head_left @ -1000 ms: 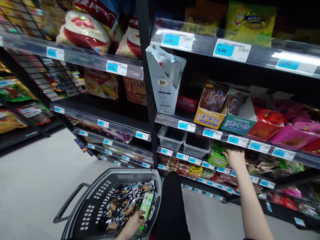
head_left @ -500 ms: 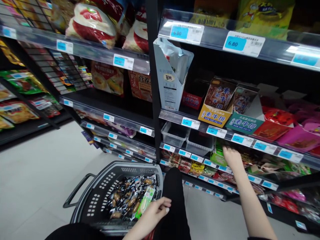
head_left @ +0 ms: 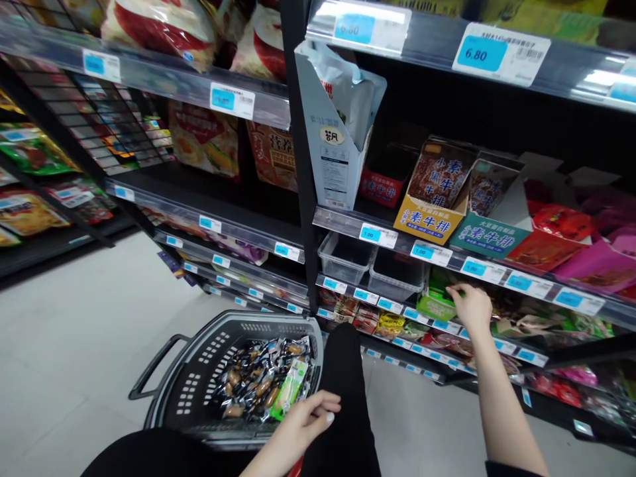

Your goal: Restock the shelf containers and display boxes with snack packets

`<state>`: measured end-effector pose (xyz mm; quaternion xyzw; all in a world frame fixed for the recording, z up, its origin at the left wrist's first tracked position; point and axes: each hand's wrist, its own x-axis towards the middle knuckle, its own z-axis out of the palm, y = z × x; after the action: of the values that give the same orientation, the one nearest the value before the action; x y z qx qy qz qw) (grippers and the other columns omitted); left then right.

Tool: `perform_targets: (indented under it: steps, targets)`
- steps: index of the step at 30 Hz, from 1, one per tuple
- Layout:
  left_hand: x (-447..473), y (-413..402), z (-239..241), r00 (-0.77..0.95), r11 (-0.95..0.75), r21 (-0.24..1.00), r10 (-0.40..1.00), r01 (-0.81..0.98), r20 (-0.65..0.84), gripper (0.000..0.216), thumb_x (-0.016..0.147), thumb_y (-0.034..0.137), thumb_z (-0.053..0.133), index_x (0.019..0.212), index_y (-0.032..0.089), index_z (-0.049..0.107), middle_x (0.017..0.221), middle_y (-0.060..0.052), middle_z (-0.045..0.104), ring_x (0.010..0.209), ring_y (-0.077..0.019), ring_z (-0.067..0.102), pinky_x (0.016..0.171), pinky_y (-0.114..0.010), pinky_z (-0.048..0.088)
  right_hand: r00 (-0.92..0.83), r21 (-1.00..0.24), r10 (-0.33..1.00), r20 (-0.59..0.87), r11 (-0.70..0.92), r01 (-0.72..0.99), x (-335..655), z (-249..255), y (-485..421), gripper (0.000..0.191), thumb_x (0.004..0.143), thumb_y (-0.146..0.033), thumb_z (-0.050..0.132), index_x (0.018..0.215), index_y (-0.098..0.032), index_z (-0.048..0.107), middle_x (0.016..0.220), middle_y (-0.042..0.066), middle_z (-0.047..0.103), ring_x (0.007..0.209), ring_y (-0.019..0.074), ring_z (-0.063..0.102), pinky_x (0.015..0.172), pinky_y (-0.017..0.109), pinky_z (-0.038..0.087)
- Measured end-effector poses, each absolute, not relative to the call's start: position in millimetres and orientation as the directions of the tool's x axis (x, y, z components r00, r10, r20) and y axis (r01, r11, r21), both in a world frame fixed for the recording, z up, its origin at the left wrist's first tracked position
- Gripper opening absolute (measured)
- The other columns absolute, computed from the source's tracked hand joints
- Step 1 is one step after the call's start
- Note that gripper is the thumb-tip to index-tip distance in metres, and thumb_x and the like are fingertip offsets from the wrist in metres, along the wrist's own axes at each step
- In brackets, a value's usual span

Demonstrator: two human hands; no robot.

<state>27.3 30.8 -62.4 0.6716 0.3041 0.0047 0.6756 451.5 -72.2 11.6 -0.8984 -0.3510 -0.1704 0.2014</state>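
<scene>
Fingers (head_left: 456,290) of the right hand (head_left: 473,309) are bent close together at the green box (head_left: 436,307) on a low shelf (head_left: 404,311)

The right fingertips are placed at the box's right end, but whether anything is pinched between them cannot be told; the green box is set just right of two clear tubs (head_left: 395,286), below the yellow carton (head_left: 422,217). The left hand (head_left: 305,425) is held with its fingers loosely curled and slightly parted, in front of the black-clad leg (head_left: 345,391) and near the right side of the basket (head_left: 189,391). Many dark snack packs (head_left: 248,381) are piled inside the basket, and one green packet (head_left: 291,389) is laid slantwise on top, just beyond the left hand
</scene>
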Motion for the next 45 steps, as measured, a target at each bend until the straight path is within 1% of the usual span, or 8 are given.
perform_targets:
  steps: [5,11,18,22,27,32,39,45]
  targets:
    - [29,30,-50,0.803,0.117,0.902,0.417,0.416,-0.425,0.039,0.078,0.039,0.056,0.11,0.017,0.063,0.11,-0.008,0.069,0.104,-0.0222,0.06,0.087,-0.029,0.044,0.769,-0.503,0.52,0.371,-0.584,0.637,462,19,-80,0.057,0.072,-0.068,0.048,0.068,-0.017,0.071,0.072,0.01,0.072,0.06,0.022,0.06,0.058,0.031,0.042]
    - [35,28,-50,0.825,0.207,0.913,0.394,0.351,-0.406,0.037,0.078,0.042,0.061,0.106,0.018,0.065,0.107,-0.009,0.07,0.101,-0.0221,0.061,0.089,-0.033,0.044,0.786,-0.56,0.319,0.53,-0.564,0.607,427,35,-87,0.05,0.079,-0.065,0.044,0.074,-0.018,0.062,0.076,0.012,0.069,0.068,0.0241,0.06,0.07,0.036,0.043]
    - [86,18,0,0.953,0.829,0.559,0.182,-0.016,-0.242,0.061,0.073,0.059,0.066,0.116,0.016,0.06,0.117,-0.016,0.063,0.101,-0.0259,0.062,0.085,-0.046,0.051,0.724,-0.669,0.093,0.684,-0.317,0.673,271,30,-87,0.016,0.089,-0.038,0.055,0.086,-0.022,0.058,0.092,0.011,0.067,0.094,0.0272,0.063,0.09,0.044,0.047]
    - [103,27,18,0.882,0.908,0.36,0.338,-0.214,-0.328,0.052,0.068,0.047,0.076,0.101,0.01,0.063,0.1,-0.011,0.068,0.087,-0.0188,0.065,0.076,-0.032,0.054,0.461,-0.528,0.479,0.747,0.007,0.849,173,-9,-82,0.023,0.086,-0.01,0.053,0.095,-0.029,0.06,0.093,0.004,0.069,0.095,0.0251,0.066,0.099,0.055,0.042]
    - [60,39,8,0.59,0.754,0.614,0.612,-0.235,-0.526,0.048,0.047,0.016,0.086,0.089,0.01,0.063,0.073,-0.005,0.069,0.063,-0.0145,0.064,0.063,-0.024,0.05,0.167,-0.632,0.8,0.577,0.307,0.712,143,-33,-81,0.017,0.083,-0.015,0.06,0.092,-0.029,0.065,0.101,0.003,0.071,0.106,0.0273,0.063,0.096,0.052,0.044]
    - [17,27,9,0.549,0.637,0.74,0.706,-0.216,-0.447,0.05,0.05,0.02,0.086,0.094,0.01,0.064,0.084,-0.007,0.071,0.072,-0.0166,0.065,0.071,-0.028,0.052,0.565,-0.984,0.813,0.144,0.054,0.172,166,-21,-58,0.021,0.079,-0.04,0.066,0.088,-0.021,0.061,0.076,0.004,0.064,0.072,0.0196,0.064,0.066,0.03,0.054]
    - [-2,18,13,0.543,0.518,0.855,0.724,-0.02,-0.426,0.053,0.058,0.032,0.082,0.102,0.012,0.061,0.084,-0.004,0.066,0.068,-0.0134,0.059,0.061,-0.024,0.047,0.044,-0.981,0.984,-0.175,-0.178,0.074,165,-9,-33,0.029,0.075,-0.045,0.07,0.08,-0.017,0.069,0.074,0.004,0.066,0.069,0.02,0.061,0.066,0.03,0.052]
    - [-5,22,12,0.561,0.447,0.892,0.722,0.07,-0.406,0.056,0.063,0.036,0.08,0.11,0.014,0.058,0.083,-0.001,0.062,0.064,-0.0098,0.052,0.06,-0.021,0.043,0.107,-0.967,0.971,-0.213,-0.193,-0.168,153,-18,-34,0.033,0.062,-0.044,0.08,0.08,-0.017,0.075,0.078,0.007,0.072,0.07,0.0241,0.066,0.071,0.036,0.055]
